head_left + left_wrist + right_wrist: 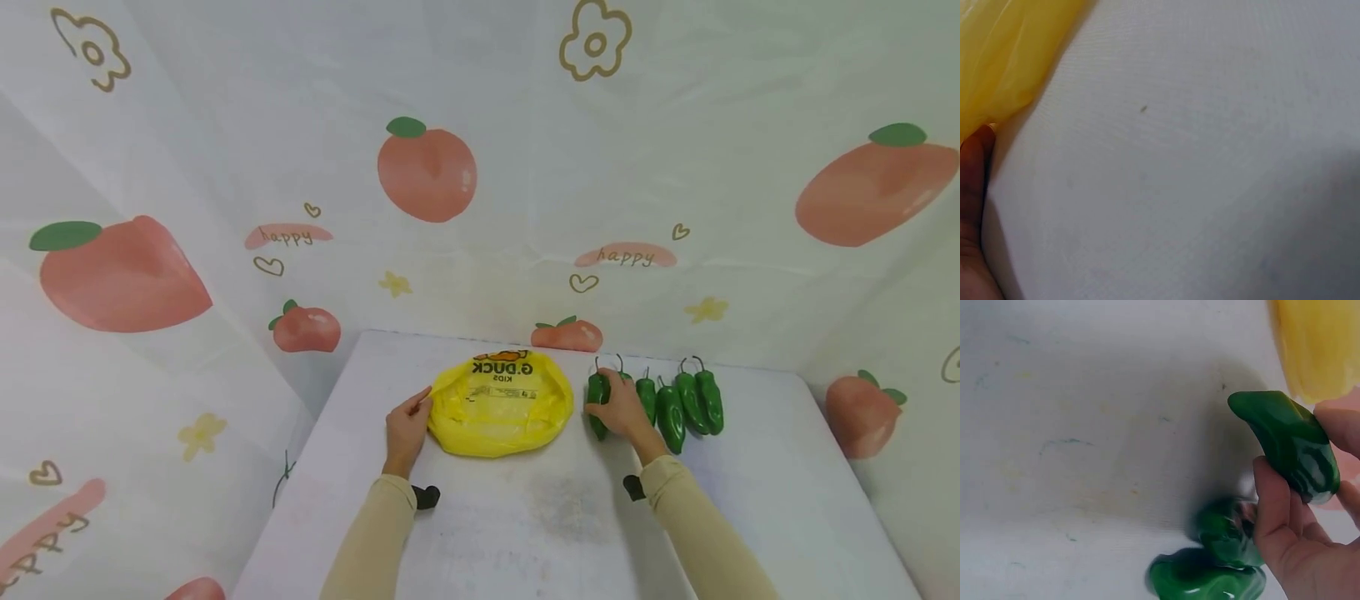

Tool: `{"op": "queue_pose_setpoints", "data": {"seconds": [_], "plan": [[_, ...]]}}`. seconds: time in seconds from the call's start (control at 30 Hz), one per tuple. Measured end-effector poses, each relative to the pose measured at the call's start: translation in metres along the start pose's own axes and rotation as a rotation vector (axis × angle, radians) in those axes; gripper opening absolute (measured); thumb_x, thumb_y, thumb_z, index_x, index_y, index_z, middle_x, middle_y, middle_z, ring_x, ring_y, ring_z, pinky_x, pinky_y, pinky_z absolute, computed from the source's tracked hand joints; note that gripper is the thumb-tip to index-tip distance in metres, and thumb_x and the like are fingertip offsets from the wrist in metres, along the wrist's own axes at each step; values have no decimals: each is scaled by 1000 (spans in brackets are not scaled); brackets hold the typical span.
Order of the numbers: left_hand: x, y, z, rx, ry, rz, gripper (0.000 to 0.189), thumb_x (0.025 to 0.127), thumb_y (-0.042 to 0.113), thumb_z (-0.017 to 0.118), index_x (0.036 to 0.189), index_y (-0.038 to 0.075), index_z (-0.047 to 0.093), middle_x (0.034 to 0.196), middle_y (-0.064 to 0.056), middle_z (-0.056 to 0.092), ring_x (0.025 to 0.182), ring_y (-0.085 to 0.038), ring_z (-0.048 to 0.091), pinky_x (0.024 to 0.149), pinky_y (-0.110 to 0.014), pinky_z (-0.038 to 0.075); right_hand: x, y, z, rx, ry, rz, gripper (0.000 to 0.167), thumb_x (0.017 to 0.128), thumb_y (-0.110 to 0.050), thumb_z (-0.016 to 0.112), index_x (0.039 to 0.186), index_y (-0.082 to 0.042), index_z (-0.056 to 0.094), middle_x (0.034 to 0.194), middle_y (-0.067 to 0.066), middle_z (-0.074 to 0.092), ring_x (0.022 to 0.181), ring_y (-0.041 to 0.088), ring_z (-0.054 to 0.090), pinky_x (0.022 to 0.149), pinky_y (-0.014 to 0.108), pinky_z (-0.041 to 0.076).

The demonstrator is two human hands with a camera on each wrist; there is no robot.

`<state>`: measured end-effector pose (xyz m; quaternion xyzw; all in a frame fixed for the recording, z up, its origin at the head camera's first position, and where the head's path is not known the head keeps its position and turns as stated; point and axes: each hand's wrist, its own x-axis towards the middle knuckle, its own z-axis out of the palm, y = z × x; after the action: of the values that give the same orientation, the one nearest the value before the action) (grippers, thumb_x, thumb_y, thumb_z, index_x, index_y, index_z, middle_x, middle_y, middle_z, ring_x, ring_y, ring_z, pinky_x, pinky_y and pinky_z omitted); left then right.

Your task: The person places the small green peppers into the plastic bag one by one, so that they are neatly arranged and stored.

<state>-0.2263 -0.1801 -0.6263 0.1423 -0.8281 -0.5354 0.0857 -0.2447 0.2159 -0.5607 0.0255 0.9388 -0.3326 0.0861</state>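
A yellow plastic bag (498, 417) with "G.DUCK KIDS" print, mirrored in the head view, lies spread in a rounded shape on the table. At its left rim, my left hand (407, 429) pinches the plastic. My right hand (621, 408) holds a glossy green pepper (597, 390) just right of the bag. In the right wrist view, thumb and fingers grip that pepper (1291, 440) from both sides, its narrow tip jutting out. Several more green peppers (670, 417) lie in a row to the right, partly behind the right hand.
The white table (495, 533) has grey smudges near its middle. Behind and beside it hangs a white cloth (480, 275) printed with peaches, flowers and "happy". Dark wrist straps (427, 497) show at both cuffs. A thin dark green string (285, 475) hangs by the left table edge.
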Motion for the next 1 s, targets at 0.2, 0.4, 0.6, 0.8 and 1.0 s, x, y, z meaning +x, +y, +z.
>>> {"op": "queue_pose_setpoints", "data": {"seconds": [0.2,0.4,0.6,0.8,1.0], "plan": [[-2,4,-2,-11,-10,-41,33,99,37,63,130,30,72,128,-5,73,106,-21,61,99,-41,50,-5,-7,-6,-3,3,-10,76,93,-23,73,155,-7,33,151,38,30,129,53,46,105,66,43],[-3,6,-1,-1,5,-35,32,98,37,64,129,31,72,115,-4,77,89,-18,58,81,-27,48,-9,-16,-14,10,32,-57,74,90,-22,74,151,-5,37,139,36,40,110,45,51,98,59,49],[-1,3,1,2,14,-24,32,97,38,65,127,31,73,111,-3,78,89,-18,59,81,-27,48,-8,-19,-22,28,54,-111,74,89,-23,75,151,-3,39,127,33,48,104,40,51,88,53,49],[-2,0,1,-19,35,-12,31,97,34,66,127,28,74,113,-4,78,87,-14,61,75,-19,49,-7,-26,-25,40,48,-127,76,92,-23,75,154,-4,36,138,34,47,122,47,51,96,59,49],[-1,2,2,-22,40,-16,29,98,33,67,125,29,75,105,-4,77,80,-14,56,69,-18,46,-6,-36,-29,45,61,-127,82,91,-28,76,157,-5,34,144,31,48,127,46,51,95,56,52]]}}
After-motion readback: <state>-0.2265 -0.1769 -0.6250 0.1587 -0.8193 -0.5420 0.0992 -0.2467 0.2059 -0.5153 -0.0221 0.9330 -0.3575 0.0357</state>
